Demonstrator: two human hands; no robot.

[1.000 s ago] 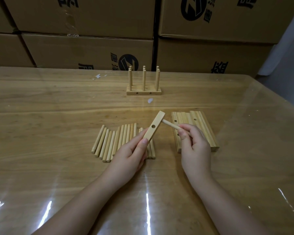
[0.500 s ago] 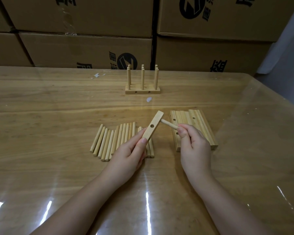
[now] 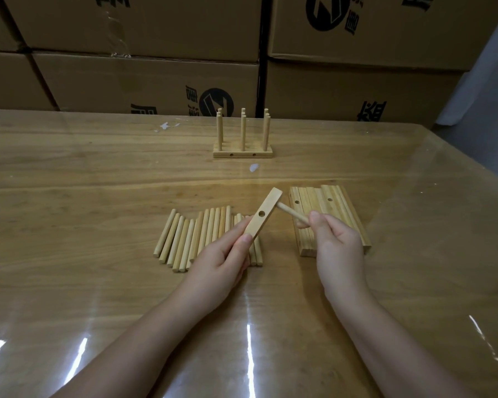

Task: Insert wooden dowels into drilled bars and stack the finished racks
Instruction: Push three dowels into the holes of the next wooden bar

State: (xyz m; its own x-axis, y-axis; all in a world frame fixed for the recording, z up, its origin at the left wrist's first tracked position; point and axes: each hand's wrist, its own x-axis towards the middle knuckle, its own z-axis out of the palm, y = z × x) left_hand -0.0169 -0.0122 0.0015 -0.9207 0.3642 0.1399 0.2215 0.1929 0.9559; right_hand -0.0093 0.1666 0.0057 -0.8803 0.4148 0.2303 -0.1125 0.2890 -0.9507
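My left hand point(image 3: 222, 259) grips the lower end of a drilled wooden bar point(image 3: 263, 215), tilted up to the right, with one empty hole showing at its middle. My right hand point(image 3: 338, 248) pinches a dowel point(image 3: 292, 215) whose far end sits in the bar near its upper end. A row of loose dowels point(image 3: 196, 239) lies on the table under and left of the bar. A pile of drilled bars point(image 3: 328, 214) lies flat behind my right hand. Finished racks point(image 3: 242, 145) with upright dowels stand further back.
The table point(image 3: 84, 211) is wooden under a glossy clear cover, with its right edge running diagonally at the right. Stacked cardboard boxes point(image 3: 144, 81) form a wall along the far edge. Small white scraps point(image 3: 253, 167) lie near the racks.
The dowel's tip has gone from near the bar into it. Both hands have stayed in about the same place.
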